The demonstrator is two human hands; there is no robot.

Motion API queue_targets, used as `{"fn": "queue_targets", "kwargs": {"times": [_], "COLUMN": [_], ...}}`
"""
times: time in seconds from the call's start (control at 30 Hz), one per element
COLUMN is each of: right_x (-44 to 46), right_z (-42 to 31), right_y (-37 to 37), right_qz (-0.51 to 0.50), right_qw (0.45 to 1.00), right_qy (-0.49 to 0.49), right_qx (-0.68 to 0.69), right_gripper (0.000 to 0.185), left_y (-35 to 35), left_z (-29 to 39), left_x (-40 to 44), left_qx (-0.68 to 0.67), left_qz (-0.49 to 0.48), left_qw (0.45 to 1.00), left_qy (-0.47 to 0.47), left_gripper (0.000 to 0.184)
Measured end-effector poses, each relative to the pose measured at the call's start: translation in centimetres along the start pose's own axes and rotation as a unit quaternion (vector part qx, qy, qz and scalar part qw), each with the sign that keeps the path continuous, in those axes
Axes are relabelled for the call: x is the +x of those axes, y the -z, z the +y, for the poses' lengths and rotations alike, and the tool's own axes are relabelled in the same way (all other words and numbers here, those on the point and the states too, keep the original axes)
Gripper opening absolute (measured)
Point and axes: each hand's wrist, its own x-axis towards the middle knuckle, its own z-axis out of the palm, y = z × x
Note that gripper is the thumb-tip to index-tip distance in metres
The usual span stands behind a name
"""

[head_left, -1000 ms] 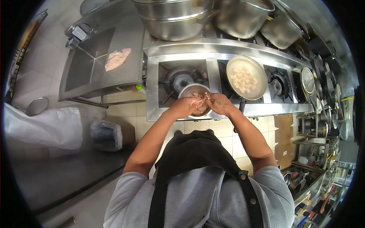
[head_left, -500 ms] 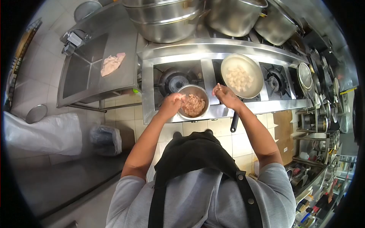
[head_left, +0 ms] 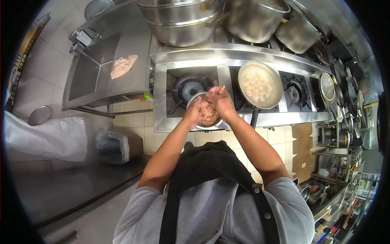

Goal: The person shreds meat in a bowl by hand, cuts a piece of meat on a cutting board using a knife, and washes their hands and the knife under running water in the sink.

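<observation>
As left hand (head_left: 194, 114) and right hand (head_left: 221, 104) return over pinkish meat (head_left: 209, 117) in round silver metal bowl (head_left: 217, 123), handling resumes; fingers' grip unclear.

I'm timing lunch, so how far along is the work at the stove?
Partway, it seems. Pale pieces already lie in the pan, though I can't tell whether they're cooked. Being handled now is the pinkish meat in the metal bowl: the left hand is at it, the right hand just above. That meat looks left to deal with.
</observation>
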Motion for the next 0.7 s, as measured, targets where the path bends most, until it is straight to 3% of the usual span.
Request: {"fn": "queue_targets", "kwargs": {"times": [0.03, 0.07, 0.1, 0.13, 0.2, 0.27, 0.33, 0.37, 0.4, 0.43, 0.53, 0.7], "right_x": [-0.4, -1.0, -1.1, -1.1, -1.8, -2.5, -2.9, -3.0, -3.0, -3.0, -2.2, -1.2], "right_z": [-0.3, -0.9, -0.3, 0.2, 0.5, -0.3, -1.4, -2.1, -2.7, -3.4, -3.9, -2.2], "right_y": [-1.1, -1.5, -1.4, -1.3, -1.7, -1.6, -1.2, -1.0, -0.8, -0.5, 0.9, 3.2], "right_qz": [0.008, -0.002, -0.005, -0.07, -0.133, -0.134, -0.133, -0.13, -0.124, -0.126, -0.185, -0.294], "right_qw": [1.0, 0.997, 0.997, 0.968, 0.967, 0.963, 0.958, 0.911, 0.846, 0.845, 0.806, 0.754], "right_qy": [0.018, -0.059, -0.059, 0.119, 0.156, 0.146, 0.136, 0.208, 0.277, 0.277, 0.286, 0.245], "right_qx": [-0.023, -0.057, -0.059, -0.212, -0.151, -0.184, -0.217, -0.332, -0.439, -0.439, -0.484, -0.533], "right_gripper": [0.011, 0.015, 0.015, 0.017, 0.031, 0.037, 0.044, 0.049, 0.055, 0.055, 0.057, 0.046], "left_y": [-0.5, -1.3, -2.1, -2.6, -2.7, -2.6, -1.8, -0.8, 0.9, 1.5, 1.7, 1.9], "left_z": [0.5, 0.8, 0.8, 0.9, 1.0, 1.1, 0.9, 0.3, -0.8, -1.0, -0.8, 0.9], "left_x": [-0.4, -0.8, -1.1, -1.3, -1.5, -1.7, -1.9, -1.4, -0.3, -0.1, -0.4, -1.8], "left_qx": [-0.098, -0.1, -0.157, -0.213, -0.226, -0.239, -0.282, -0.284, -0.254, -0.222, -0.241, -0.158], "left_qz": [-0.073, -0.072, -0.06, -0.047, -0.05, -0.053, -0.05, -0.049, -0.107, -0.165, -0.114, -0.148], "left_qw": [0.992, 0.992, 0.986, 0.975, 0.971, 0.965, 0.958, 0.957, 0.961, 0.96, 0.964, 0.976], "left_qy": [0.023, 0.021, -0.01, -0.042, -0.068, -0.094, -0.037, -0.038, -0.037, -0.034, -0.018, -0.001], "left_gripper": [0.059, 0.059, 0.06, 0.061, 0.059, 0.057, 0.04, 0.04, 0.034, 0.03, 0.033, 0.033]}}
